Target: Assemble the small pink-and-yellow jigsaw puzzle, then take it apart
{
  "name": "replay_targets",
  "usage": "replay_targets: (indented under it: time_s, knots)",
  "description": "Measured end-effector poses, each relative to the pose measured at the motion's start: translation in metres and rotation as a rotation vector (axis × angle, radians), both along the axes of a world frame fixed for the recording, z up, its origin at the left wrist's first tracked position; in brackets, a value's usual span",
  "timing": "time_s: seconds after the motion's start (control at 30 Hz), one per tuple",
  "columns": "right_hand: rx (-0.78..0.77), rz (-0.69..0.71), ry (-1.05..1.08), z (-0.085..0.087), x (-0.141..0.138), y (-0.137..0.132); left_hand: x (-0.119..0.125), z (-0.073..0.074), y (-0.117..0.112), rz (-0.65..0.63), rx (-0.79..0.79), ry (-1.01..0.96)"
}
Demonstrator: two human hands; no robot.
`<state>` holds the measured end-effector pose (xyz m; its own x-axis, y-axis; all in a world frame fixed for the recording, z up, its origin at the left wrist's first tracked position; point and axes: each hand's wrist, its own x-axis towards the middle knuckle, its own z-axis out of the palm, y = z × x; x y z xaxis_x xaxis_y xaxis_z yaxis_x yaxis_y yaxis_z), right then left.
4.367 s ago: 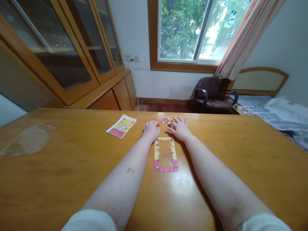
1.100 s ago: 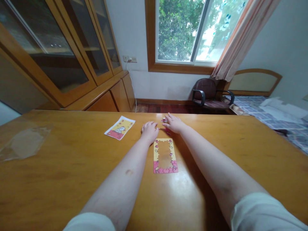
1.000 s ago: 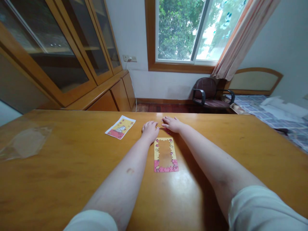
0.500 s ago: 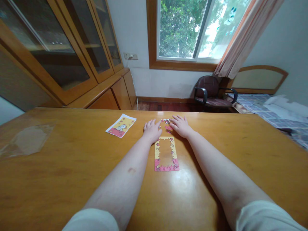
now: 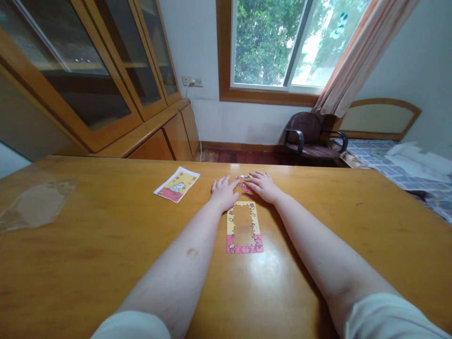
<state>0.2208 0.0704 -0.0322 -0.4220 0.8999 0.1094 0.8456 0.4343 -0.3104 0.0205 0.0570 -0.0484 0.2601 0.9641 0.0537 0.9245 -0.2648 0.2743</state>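
Note:
A jigsaw frame [image 5: 244,227], yellow at the top and pink at the bottom with a hollow middle, lies flat on the wooden table [image 5: 106,245] in front of me. Just beyond its far end sits a small heap of loose puzzle pieces [image 5: 244,182]. My left hand [image 5: 223,190] rests palm down to the left of the heap, fingers spread, fingertips touching it. My right hand [image 5: 263,185] lies on the heap's right side, fingers reaching over the pieces. I cannot tell whether either hand grips a piece.
A picture card [image 5: 176,184] in yellow and red lies to the left of my hands. A clear plastic bag [image 5: 33,205] sits at the table's far left. Beyond the table stand a glass-door cabinet [image 5: 88,80], an armchair [image 5: 307,136] and a bed [image 5: 399,165].
Both hands have shifted about over the loose pieces; the right hand drew back to the heap's right side and the left hand's fingers spread toward it. The frame and card have not moved.

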Motion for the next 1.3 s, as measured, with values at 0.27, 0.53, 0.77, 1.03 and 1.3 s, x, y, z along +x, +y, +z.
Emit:
replay_targets:
  time_s: [0.27,0.53,0.77,1.03,1.3]
  knots:
    - [-0.005,-0.029,-0.038,0.0,0.001,0.001,0.0,0.004,-0.001,0.003,-0.028,-0.027]
    - [0.035,-0.065,-0.012,-0.005,0.005,0.005,0.0,0.006,-0.002,0.011,-0.028,-0.047]
    - [0.036,-0.263,0.082,0.002,0.019,0.01,0.0,0.008,-0.003,-0.007,-0.031,-0.077]
    - [0.011,-0.151,-0.014,-0.002,0.028,0.01,0.002,0.009,-0.002,-0.043,0.023,-0.127]
    - [0.154,-0.096,-0.129,-0.004,0.0,0.005,0.004,0.008,0.0,0.098,0.061,-0.113]
